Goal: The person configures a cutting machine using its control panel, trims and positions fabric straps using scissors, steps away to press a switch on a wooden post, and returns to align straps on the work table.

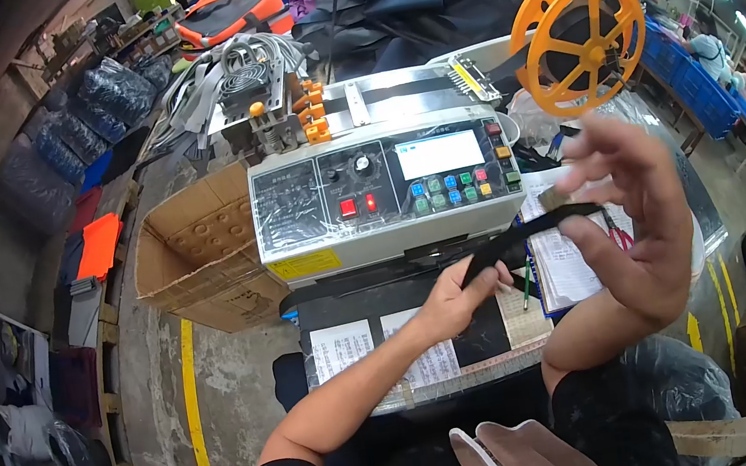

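A black webbing strap (513, 242) is gripped in my left hand (459, 302), fingers wrapped round it in front of the machine. It slants up to the right. At its far end is my right hand (633, 220), raised, with thumb and fingers apart; the strap passes by the thumb. A white strap-cutting machine (392, 230) stands just beyond both hands, with a lit screen (438, 155) and coloured buttons. Black webbing (410, 89) runs along its top from an orange reel (591, 54).
Printed sheets (343, 347), a ruler (497, 365), a green pencil (528, 283) and an open notebook (564, 268) lie on the bench. Red-handled scissors (619, 235) are by my right hand. A cardboard box (200, 257) stands left of the machine. Black fabric (398, 5) is heaped behind.
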### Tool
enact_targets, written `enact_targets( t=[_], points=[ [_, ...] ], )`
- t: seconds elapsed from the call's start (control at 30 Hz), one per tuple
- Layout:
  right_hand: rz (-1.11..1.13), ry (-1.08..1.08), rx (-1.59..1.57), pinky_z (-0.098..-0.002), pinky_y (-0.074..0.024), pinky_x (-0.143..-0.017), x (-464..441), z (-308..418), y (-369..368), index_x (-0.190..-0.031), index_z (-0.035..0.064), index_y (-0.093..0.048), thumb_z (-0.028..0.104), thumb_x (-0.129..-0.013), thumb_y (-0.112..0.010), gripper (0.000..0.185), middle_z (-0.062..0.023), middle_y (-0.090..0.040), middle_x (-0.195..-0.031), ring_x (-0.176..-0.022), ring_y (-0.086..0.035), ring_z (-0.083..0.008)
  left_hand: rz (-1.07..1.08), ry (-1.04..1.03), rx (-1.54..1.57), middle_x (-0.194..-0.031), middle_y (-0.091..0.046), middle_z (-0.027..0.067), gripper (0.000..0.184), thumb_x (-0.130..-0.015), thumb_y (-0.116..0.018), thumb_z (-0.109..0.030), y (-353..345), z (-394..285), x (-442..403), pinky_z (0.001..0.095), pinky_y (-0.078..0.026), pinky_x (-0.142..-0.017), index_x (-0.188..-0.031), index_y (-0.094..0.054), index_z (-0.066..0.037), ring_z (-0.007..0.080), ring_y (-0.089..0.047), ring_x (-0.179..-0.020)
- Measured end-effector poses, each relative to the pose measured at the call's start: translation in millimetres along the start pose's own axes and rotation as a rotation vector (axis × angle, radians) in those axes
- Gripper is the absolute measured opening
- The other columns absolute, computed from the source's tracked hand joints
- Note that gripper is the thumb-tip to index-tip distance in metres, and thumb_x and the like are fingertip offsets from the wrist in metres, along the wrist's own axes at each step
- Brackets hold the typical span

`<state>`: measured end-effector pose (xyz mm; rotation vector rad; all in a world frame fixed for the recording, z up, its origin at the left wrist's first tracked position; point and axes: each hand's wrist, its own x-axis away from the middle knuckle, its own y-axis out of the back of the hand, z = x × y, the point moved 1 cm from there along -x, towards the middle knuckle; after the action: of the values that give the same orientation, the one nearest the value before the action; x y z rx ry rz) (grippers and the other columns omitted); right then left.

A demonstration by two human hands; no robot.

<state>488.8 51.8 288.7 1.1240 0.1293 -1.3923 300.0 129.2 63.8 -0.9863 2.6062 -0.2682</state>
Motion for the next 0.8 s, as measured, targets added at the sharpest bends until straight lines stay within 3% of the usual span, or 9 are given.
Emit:
enact_targets(
  t=[0.07,0.1,0.17,0.37,0.5,0.6,0.67,0.77,0.8],
  points=[
    [-0.062,-0.091,-0.078,-0.0323,-0.0545,-0.103,-6.0,2.1,-13.7,-0.17,-0.0058,-0.037,-0.001,-0.087,-0.083,0.095,-0.0222,-0.06,-0.152,-0.123,-0.068,-0.0216,-0.095,-0.101,-0.054,-0.089,-0.057,-0.0049,0.033,-0.122,-0.055,-0.031,6.7,5.9,-0.9,0.0249,-0.043,-0.079,-0.117,-0.072,-0.004,0.0054,-0.05,-0.084],
    [0.063,-0.147,0.015,-0.035,-0.0552,-0.106,-9.5,2.8,-11.8,-0.176,-0.0055,-0.026,0.005,-0.083,-0.09,0.113,-0.0261,-0.056,-0.155,-0.127,-0.067,-0.0256,-0.141,-0.116,-0.066,-0.089,-0.057,-0.0047,0.033,-0.122,-0.055,-0.031,10.3,8.0,-0.2,0.0251,-0.043,-0.08,-0.117,-0.072,-0.004,0.0058,-0.05,-0.084],
    [0.03,-0.022,0.045,-0.0369,-0.055,-0.109,-16.1,-6.4,-25.7,-0.176,-0.0065,-0.026,0.007,-0.081,-0.093,0.118,-0.0282,-0.053,-0.159,-0.131,-0.066,-0.0279,-0.227,-0.151,-0.075,-0.088,-0.056,-0.0047,0.033,-0.122,-0.055,-0.032,14.2,13.6,-0.8,0.0243,-0.043,-0.076,-0.118,-0.072,-0.004,0.0052,-0.05,-0.08],
    [-0.17,-0.298,-0.002,-0.0533,-0.0589,-0.107,-28.2,-1.7,-55.6,-0.182,0.0098,-0.017,0.023,-0.07,-0.104,0.142,-0.0287,-0.043,-0.173,-0.141,-0.064,-0.0436,-0.335,-0.152,0.05,-0.083,-0.053,-0.006,0.037,-0.123,-0.054,-0.037,9.0,10.5,0.7,0.0218,-0.036,-0.063,-0.119,-0.072,-0.005,0.0027,-0.043,-0.07],
    [-0.137,-0.206,0.042,-0.0501,-0.0578,-0.107,-26.1,-8.6,-51.7,-0.181,0.0075,-0.018,0.023,-0.079,-0.097,0.13,-0.0297,-0.047,-0.171,-0.143,-0.063,-0.0451,-0.288,-0.088,0.01,-0.08,-0.053,-0.0048,0.038,-0.121,-0.057,-0.038,12.0,5.5,2.3,0.0238,-0.038,-0.065,-0.116,-0.073,-0.004,0.0045,-0.045,-0.072],
    [-0.093,-0.141,-0.025,-0.0389,-0.0564,-0.106,-21.8,-11.1,-43.1,-0.181,0.0059,-0.021,0.014,-0.084,-0.089,0.118,-0.0285,-0.051,-0.168,-0.135,-0.067,-0.0326,-0.047,-0.057,-0.271,-0.099,-0.075,0.005,0.027,-0.114,-0.064,-0.024,9.2,-32.8,4.0,0.0327,-0.055,-0.089,-0.113,-0.076,0.0,0.0128,-0.066,-0.094],
    [-0.112,-0.108,-0.2,-0.0314,-0.056,-0.101,-17.7,-13.0,-37.9,-0.177,0.0013,-0.026,-0.001,-0.088,-0.08,0.104,-0.0243,-0.057,-0.157,-0.125,-0.068,-0.0226,0.073,-0.014,-0.266,-0.109,-0.078,0.0077,0.02,-0.113,-0.063,-0.013,4.9,-55.0,5.5,0.0352,-0.057,-0.098,-0.115,-0.075,0.003,0.0144,-0.07,-0.105],
    [-0.185,-0.066,-0.369,-0.0254,-0.0553,-0.097,-11.6,-11.0,-34.9,-0.167,-0.0003,-0.037,-0.008,-0.088,-0.079,0.089,-0.0138,-0.063,-0.133,-0.109,-0.067,-0.0129,0.09,0.12,-0.154,-0.102,-0.066,-0.0016,0.027,-0.107,-0.064,-0.01,13.5,-75.9,24.1,0.0258,-0.047,-0.076,-0.132,-0.068,-0.002,0.0056,-0.057,-0.085],
    [-0.108,-0.047,-0.425,-0.024,-0.0537,-0.094,-6.5,-26.0,-30.3,-0.156,0.0008,-0.052,-0.005,-0.093,-0.082,0.071,-0.0076,-0.066,-0.123,-0.107,-0.067,-0.0112,0.108,0.163,-0.077,-0.102,-0.066,-0.0012,0.027,-0.106,-0.063,-0.009,22.7,-79.6,34.6,0.0263,-0.047,-0.074,-0.132,-0.067,-0.002,0.0058,-0.058,-0.084]
  ],
)
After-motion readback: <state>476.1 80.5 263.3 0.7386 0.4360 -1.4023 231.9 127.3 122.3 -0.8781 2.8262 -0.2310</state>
